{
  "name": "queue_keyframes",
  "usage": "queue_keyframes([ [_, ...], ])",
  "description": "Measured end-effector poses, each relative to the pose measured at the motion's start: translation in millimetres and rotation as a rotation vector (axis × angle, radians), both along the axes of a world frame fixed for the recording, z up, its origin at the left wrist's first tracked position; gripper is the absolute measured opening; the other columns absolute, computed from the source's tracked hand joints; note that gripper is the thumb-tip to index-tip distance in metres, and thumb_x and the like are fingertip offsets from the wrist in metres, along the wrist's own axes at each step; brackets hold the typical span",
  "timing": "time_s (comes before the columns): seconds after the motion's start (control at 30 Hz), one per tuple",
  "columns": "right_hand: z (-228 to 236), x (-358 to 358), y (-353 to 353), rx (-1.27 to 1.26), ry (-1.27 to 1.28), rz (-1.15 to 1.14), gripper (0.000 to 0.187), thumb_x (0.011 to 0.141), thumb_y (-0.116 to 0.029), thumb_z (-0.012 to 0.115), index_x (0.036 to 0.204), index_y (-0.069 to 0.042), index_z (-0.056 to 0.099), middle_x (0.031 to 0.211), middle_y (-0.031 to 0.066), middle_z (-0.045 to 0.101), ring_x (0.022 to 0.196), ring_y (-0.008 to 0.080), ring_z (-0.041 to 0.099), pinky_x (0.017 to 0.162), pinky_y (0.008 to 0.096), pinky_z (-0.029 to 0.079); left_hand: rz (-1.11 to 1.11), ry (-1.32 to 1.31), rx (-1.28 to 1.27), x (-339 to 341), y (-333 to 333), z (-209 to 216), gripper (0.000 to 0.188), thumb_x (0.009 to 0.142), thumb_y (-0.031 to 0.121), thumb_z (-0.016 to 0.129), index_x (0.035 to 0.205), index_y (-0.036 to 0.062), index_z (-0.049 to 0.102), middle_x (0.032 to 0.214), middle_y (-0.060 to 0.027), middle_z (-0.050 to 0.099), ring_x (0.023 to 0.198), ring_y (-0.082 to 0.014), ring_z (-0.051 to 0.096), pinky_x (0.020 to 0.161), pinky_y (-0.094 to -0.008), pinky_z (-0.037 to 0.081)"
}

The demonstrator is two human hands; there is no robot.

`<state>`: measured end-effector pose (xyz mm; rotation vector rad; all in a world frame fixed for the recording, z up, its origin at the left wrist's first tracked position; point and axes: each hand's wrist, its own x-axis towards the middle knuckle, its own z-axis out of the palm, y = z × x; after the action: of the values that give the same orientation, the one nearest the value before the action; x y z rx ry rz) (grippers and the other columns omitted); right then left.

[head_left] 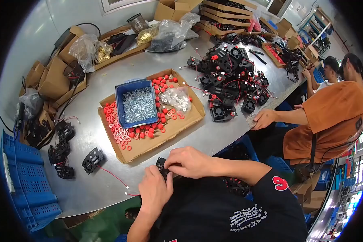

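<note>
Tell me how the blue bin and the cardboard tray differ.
The bin is blue; the cardboard tray is brown. The tray is wider and shallower, and the smaller bin sits inside it. The bin holds small silvery pieces, while the tray carries loose red rings and a clear bag. Both are open-topped and roughly rectangular.

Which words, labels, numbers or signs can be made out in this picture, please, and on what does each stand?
I won't copy any wording, but the markings stand here:
Black shirt, front: several lines of small, slanted white lettering.
Its right sleeve: a bold red-and-white character, large and clear.
Co-worker's orange shirt: a dark mark, too small to read.
Blue crate at left: a pale strip, no legible writing.
</note>
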<state>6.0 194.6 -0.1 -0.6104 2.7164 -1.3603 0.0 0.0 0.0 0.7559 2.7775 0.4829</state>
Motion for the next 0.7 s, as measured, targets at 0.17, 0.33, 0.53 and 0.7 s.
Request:
queue_keyframes([
  [0.17, 0.2, -14.1, 4.3, -0.203, -0.435, -0.088, 0.019, 0.084, -0.016, 0.068, 0.096, -0.001, 0.071, 0.076, 0.0139, 0.070, 0.069, 0.0231, 0.068, 0.067, 0.0354, 0.053, -0.005, 0.033, 0.007, -3.3, -0.7, 0.3, 0.043, 0.091, 0.037, 0.067, 0.098, -0.0001, 0.046, 0.092, -0.0180, 0.057, 0.076, -0.0360, 0.066, 0.060, -0.0446, 0.054],
  [0.33, -3.5, -16.1, 8.6, -0.209, -0.363, -0.037, 0.019, 0.085, -0.017, 0.069, 0.096, -0.001, 0.070, 0.080, 0.0129, 0.070, 0.073, 0.0234, 0.067, 0.068, 0.0356, 0.052, -0.014, 0.058, 0.011, -2.1, -0.5, -2.5, 0.043, 0.091, 0.037, 0.067, 0.097, -0.0005, 0.047, 0.092, -0.0177, 0.057, 0.075, -0.0354, 0.066, 0.059, -0.0441, 0.054],
  [0.53, -4.9, -10.7, 11.4, -0.243, -0.304, 0.024, 0.018, 0.088, -0.016, 0.067, 0.098, -0.001, 0.069, 0.087, 0.0138, 0.068, 0.078, 0.0246, 0.066, 0.071, 0.0360, 0.052, -0.016, 0.049, 0.000, 1.0, -0.9, -0.2, 0.043, 0.090, 0.037, 0.067, 0.097, -0.0004, 0.047, 0.092, -0.0173, 0.057, 0.074, -0.0349, 0.066, 0.060, -0.0435, 0.054],
  [0.7, -3.4, -10.3, 10.6, -0.263, -0.318, 0.057, 0.018, 0.089, -0.017, 0.066, 0.098, -0.001, 0.068, 0.085, 0.0138, 0.066, 0.078, 0.0260, 0.065, 0.071, 0.0361, 0.051, -0.022, 0.041, -0.018, -0.4, -0.7, 0.0, 0.043, 0.090, 0.037, 0.068, 0.097, -0.0003, 0.047, 0.092, -0.0172, 0.057, 0.074, -0.0348, 0.066, 0.060, -0.0429, 0.054],
])
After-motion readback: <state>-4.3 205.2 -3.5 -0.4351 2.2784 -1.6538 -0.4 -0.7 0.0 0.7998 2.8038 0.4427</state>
